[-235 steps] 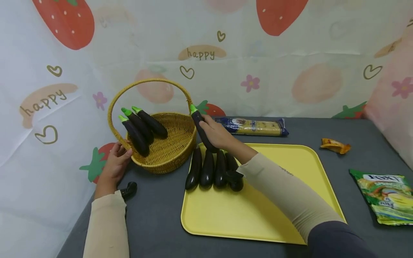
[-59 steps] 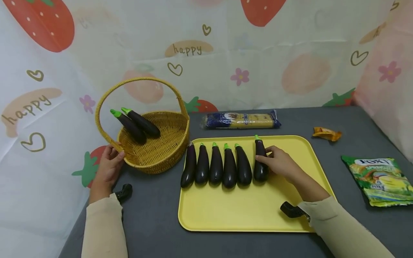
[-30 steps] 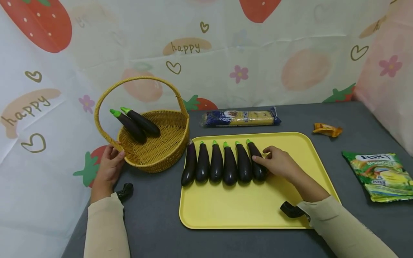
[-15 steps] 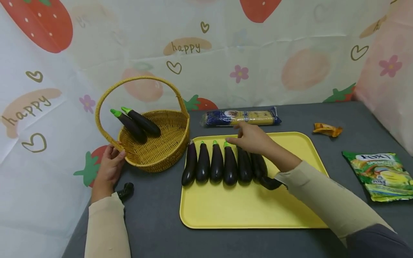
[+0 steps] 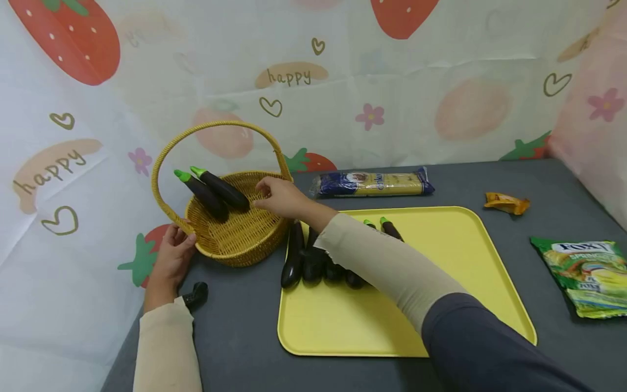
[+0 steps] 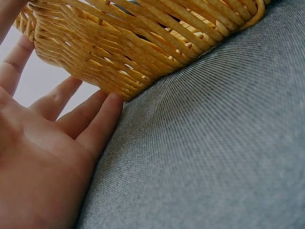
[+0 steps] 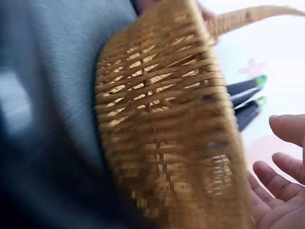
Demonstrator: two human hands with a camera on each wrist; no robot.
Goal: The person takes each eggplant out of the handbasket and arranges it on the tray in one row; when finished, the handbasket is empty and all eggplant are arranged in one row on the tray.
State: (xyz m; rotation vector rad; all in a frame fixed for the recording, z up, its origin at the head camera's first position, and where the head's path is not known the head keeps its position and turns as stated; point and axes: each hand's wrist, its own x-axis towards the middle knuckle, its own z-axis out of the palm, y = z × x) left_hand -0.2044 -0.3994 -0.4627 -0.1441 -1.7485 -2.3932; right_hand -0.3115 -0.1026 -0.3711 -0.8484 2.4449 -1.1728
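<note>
A yellow wicker basket (image 5: 245, 253) with a tall arched handle stands at the left, two eggplants (image 5: 222, 190) leaning inside it. My left hand (image 5: 173, 253) holds the basket's left side; in the left wrist view its fingers (image 6: 102, 124) press against the woven wall. Over the basket's right rim reaches my right hand (image 5: 284, 198), its fingers loose and near the eggplants, nothing in them. In the right wrist view, that hand (image 7: 281, 191) is beside the rim. A row of several eggplants (image 5: 292, 261) lies on the yellow tray (image 5: 343, 326), partly hidden by my right forearm.
A blue and yellow packet (image 5: 374, 184) lies behind the tray. To the right are a small orange wrapper (image 5: 506, 203) and a green FOX'S bag (image 5: 585, 277). A printed curtain (image 5: 392, 65) hangs behind the grey tabletop (image 5: 240, 332).
An eggplant has gone from the basket to the tray's row since the earliest frame. My right hand let it go there, then swung left over the basket. The left hand stays put.
</note>
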